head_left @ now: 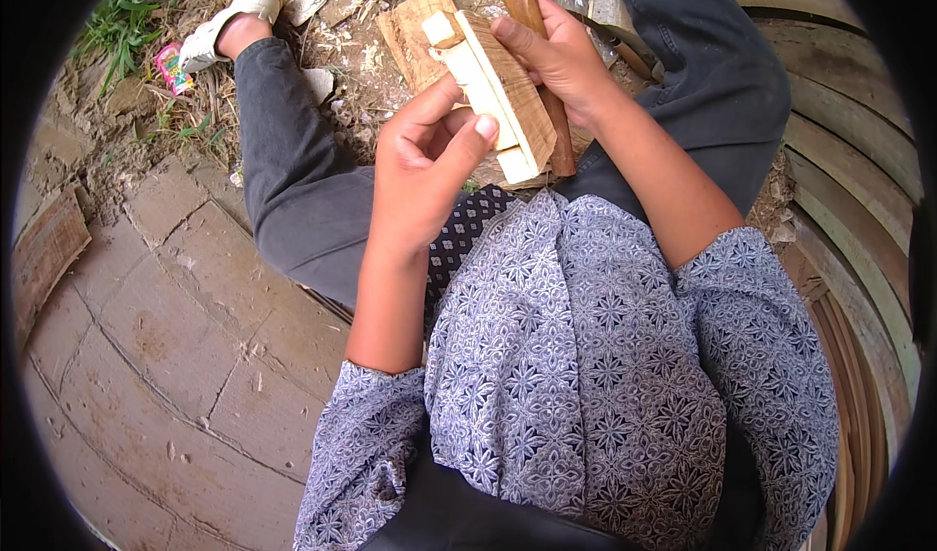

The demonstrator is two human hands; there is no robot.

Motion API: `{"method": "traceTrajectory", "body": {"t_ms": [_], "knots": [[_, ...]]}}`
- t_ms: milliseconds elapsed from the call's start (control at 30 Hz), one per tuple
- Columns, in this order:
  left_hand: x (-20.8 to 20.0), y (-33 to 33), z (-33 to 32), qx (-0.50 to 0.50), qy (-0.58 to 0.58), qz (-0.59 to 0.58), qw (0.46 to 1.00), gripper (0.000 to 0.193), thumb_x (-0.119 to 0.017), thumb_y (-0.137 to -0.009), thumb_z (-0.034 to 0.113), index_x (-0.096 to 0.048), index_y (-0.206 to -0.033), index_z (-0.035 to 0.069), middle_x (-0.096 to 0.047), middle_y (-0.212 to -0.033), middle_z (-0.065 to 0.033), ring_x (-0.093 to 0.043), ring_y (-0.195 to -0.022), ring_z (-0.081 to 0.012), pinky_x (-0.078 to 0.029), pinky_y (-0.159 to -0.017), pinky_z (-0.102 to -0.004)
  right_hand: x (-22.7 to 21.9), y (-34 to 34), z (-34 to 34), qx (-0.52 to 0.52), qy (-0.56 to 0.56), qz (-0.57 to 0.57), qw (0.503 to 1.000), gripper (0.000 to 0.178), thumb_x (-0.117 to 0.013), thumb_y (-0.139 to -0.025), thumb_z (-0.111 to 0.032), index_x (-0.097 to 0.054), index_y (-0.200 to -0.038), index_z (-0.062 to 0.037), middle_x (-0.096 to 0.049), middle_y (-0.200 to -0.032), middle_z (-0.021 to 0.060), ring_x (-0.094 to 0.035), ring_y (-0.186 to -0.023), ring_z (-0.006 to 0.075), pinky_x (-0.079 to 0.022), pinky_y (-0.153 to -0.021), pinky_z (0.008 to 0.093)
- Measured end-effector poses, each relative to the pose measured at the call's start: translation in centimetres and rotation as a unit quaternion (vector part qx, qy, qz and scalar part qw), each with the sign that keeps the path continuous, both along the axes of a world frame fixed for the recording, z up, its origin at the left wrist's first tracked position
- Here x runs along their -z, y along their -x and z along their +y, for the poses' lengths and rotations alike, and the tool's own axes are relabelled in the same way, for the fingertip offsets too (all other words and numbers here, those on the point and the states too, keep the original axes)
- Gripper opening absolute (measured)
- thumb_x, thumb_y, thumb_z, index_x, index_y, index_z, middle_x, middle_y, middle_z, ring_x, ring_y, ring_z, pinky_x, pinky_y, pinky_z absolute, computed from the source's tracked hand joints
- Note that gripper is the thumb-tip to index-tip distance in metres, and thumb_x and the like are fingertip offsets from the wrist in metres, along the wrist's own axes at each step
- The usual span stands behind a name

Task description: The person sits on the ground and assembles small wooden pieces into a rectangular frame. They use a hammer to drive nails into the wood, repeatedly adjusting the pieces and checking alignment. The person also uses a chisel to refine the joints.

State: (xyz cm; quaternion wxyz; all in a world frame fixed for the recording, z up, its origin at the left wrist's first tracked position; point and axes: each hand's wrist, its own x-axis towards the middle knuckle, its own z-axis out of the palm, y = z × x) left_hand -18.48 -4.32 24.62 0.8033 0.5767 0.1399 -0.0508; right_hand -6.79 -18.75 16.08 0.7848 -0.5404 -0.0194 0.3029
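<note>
The person sits with the knees apart, and both hands are raised in front of the body, close together, over the lap. The left hand [425,165] grips a split piece of wood [498,97] from below: the thumb and the first finger close on its near end, and the pale cut face of the wood looks up. The piece is tilted, with its far end pointing away from the person. The right hand [561,53] is closed around a brown wooden handle [532,39] that runs from the top edge of the picture down behind the split wood; the fingers wrap over the handle and also touch the upper edge of the wood. What is at the end of the handle I cannot tell.

Under the hands, between the knees, a flat wooden block [410,34] lies on the ground, with chips and dry straw around it. The left leg in dark trousers stretches toward the upper left, and its foot wears a white shoe [229,19]. Near this shoe a small pink wrapper [173,65] lies beside the grass. The ground at the lower left is paved with brown bricks [166,346]. At the right edge, curved wooden strips [859,151] are stacked.
</note>
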Motion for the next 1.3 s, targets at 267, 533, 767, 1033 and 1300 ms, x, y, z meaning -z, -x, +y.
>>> {"method": "traceTrajectory", "body": {"t_ms": [267, 533, 767, 1033, 1300], "knots": [[1.2, -0.6, 0.3, 0.011, -0.453, -0.07, 0.889, 0.05, -0.073, -0.086, -0.002, -0.062, -0.134, -0.005, -0.068, -0.098, -0.0099, -0.069, -0.084, -0.0157, -0.056, -0.076, -0.0287, -1.4, 0.2, 0.1, 0.014, 0.059, -0.015, 0.998, 0.071, -0.071, -0.096, -0.052, -0.051, -0.146, -0.0058, -0.051, -0.07, -0.0079, -0.043, -0.053, 0.0009, -0.038, -0.048, 0.0184], [2.2, -0.8, 0.7, 0.052, -0.537, -0.053, 0.84, 0.044, -0.082, -0.083, 0.008, -0.069, -0.124, 0.0, -0.07, -0.108, -0.0145, -0.071, -0.086, -0.0223, -0.057, -0.074, -0.0322, -0.9, 1.1, 0.7, -0.03, 0.107, -0.05, 0.993, 0.067, -0.082, -0.09, -0.031, -0.052, -0.145, -0.0059, -0.061, -0.081, -0.0038, -0.047, -0.055, 0.0019, -0.039, -0.047, 0.0195], [4.8, -0.8, 1.8, -0.113, -0.587, -0.126, 0.792, 0.071, -0.08, -0.089, 0.019, -0.043, -0.144, -0.006, -0.063, -0.122, -0.0228, -0.069, -0.097, -0.0283, -0.056, -0.084, -0.035, 0.4, 0.4, 0.0, -0.027, 0.088, -0.01, 0.996, 0.054, -0.086, -0.085, -0.032, -0.059, -0.123, -0.003, -0.068, -0.086, 0.0013, -0.055, -0.06, 0.0047, -0.044, -0.048, 0.0218], [7.2, -0.7, 3.8, -0.114, -0.096, 0.032, 0.988, 0.051, -0.063, -0.103, 0.013, -0.041, -0.146, -0.005, -0.069, -0.12, -0.0129, -0.066, -0.107, -0.0155, -0.053, -0.093, -0.0285, -0.1, 1.0, 0.8, -0.033, 0.099, -0.003, 0.995, 0.054, -0.087, -0.084, -0.033, -0.061, -0.122, -0.0036, -0.064, -0.083, -0.0001, -0.054, -0.057, 0.0049, -0.045, -0.047, 0.0217], [4.5, -0.5, 7.8, -0.032, -0.229, -0.056, 0.971, 0.056, -0.073, -0.095, 0.007, -0.052, -0.147, 0.0, -0.06, -0.134, -0.0135, -0.065, -0.107, -0.0132, -0.055, -0.085, -0.0257, -1.6, 1.2, 0.6, -0.106, 0.135, -0.076, 0.982, 0.056, -0.087, -0.082, -0.031, -0.062, -0.122, -0.0031, -0.065, -0.088, -0.0004, -0.056, -0.058, 0.0042, -0.044, -0.048, 0.0214]]}}
